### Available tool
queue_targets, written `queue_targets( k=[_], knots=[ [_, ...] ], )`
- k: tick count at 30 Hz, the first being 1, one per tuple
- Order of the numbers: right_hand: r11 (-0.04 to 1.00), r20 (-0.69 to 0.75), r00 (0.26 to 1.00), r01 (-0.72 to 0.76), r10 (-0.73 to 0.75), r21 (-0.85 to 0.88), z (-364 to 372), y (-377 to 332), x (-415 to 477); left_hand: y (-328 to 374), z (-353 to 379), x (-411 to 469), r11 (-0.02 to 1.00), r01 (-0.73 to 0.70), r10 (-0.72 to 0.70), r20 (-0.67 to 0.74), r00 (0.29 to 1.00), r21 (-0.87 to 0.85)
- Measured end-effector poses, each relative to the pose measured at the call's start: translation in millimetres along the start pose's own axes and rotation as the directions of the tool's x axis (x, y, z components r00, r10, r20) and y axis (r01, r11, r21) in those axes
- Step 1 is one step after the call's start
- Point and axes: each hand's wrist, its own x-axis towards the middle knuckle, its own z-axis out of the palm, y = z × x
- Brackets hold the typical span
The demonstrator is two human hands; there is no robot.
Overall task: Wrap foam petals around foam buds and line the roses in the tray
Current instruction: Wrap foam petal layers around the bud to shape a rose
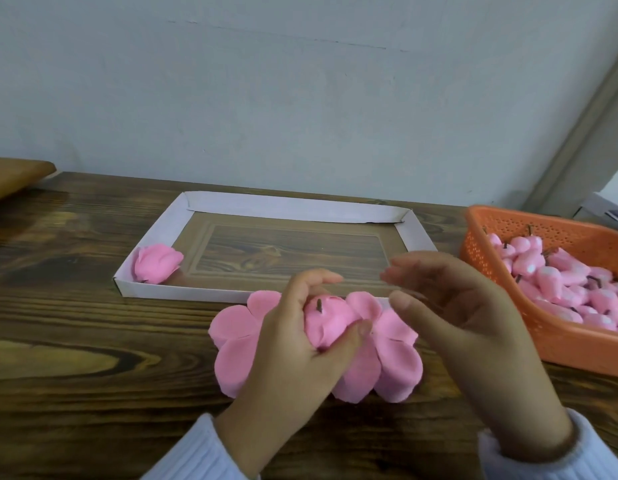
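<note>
My left hand (300, 344) grips a pink foam bud (326, 322) with a short brown stem on top, held over a spread of pink foam petals (234, 344) that fan out on the table to both sides. My right hand (463, 323) hovers just to the right of the bud, fingers loosely bent, holding nothing. One finished pink rose (156, 263) lies in the near left corner of the white cardboard tray (290, 205).
An orange perforated basket (550, 341) at the right holds several pink foam buds (574, 282) with brown stems. The dark wooden table (75, 341) runs to a pale wall behind. A brown wooden edge (16, 174) sticks in at the far left.
</note>
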Motion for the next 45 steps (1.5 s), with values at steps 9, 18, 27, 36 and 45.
queue_targets(
  k=[9,18,27,36,45],
  knots=[
    [0.908,0.193,0.973,0.191,-0.125,-0.372,38,-10,12,1,-2,-2,0.973,0.105,-0.069,0.178,0.982,-0.206],
    [0.780,0.306,0.924,0.362,-0.228,-0.511,30,-9,4,5,-5,-2,0.974,-0.202,0.218,0.175,0.960,-0.101],
    [0.987,0.190,0.979,0.096,-0.070,-0.128,29,0,0,8,-5,1,0.949,0.122,-0.029,0.307,0.951,-0.289],
    [0.972,0.187,0.973,-0.166,0.135,0.165,36,3,-7,4,7,-2,0.884,0.286,-0.169,0.319,0.933,-0.369],
    [0.947,0.192,0.948,-0.284,0.254,0.149,56,8,-14,9,17,-3,0.752,0.330,-0.308,0.139,0.941,-0.571]
  ],
)
